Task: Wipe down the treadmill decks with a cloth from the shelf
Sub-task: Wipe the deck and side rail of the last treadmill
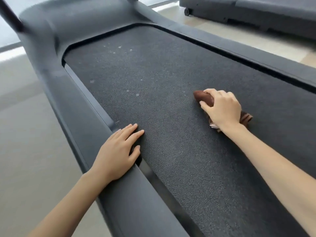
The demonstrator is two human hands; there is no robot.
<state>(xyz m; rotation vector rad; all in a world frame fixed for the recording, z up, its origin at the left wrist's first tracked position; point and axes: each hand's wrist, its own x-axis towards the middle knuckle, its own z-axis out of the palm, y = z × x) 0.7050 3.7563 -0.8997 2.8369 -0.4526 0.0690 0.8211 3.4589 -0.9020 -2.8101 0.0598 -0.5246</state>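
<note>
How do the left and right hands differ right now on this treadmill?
The left hand lies flat, fingers straight, holding nothing; the right hand curls round a bunched brown cloth. The left hand rests across the smooth grey side rail and the edge of the dark textured treadmill belt; the right hand sits farther forward, mid-belt. Both are bare, palms down.

Pale tiled floor [30,137]; bright window [7,34] at far upper left.

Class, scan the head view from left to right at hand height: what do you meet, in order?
Floor → left side rail → left hand → treadmill belt → right hand, gripping the brown cloth.
</note>
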